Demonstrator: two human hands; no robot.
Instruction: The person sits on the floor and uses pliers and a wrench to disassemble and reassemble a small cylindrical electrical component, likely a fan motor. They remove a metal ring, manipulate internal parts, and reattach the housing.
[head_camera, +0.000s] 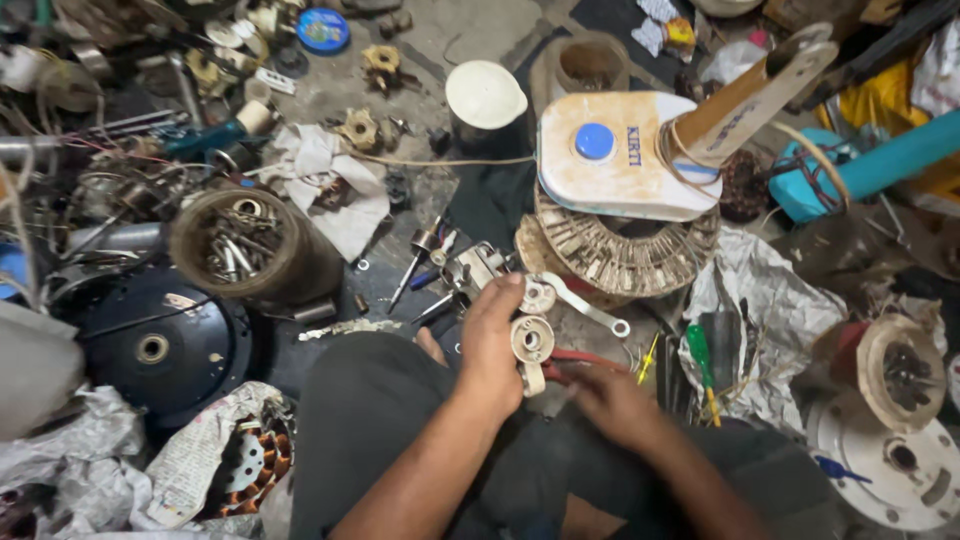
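Firmly, hands (545, 375) around round metal casting (532, 340)

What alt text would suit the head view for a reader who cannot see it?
Seen from above, a person's left hand grips a small round cream metal part over their lap, while the blurred right hand touches red-handled pliers. Around them the cluttered floor holds a round tin of screws and bolts, a cream fan housing with a blue button and a green-handled screwdriver.
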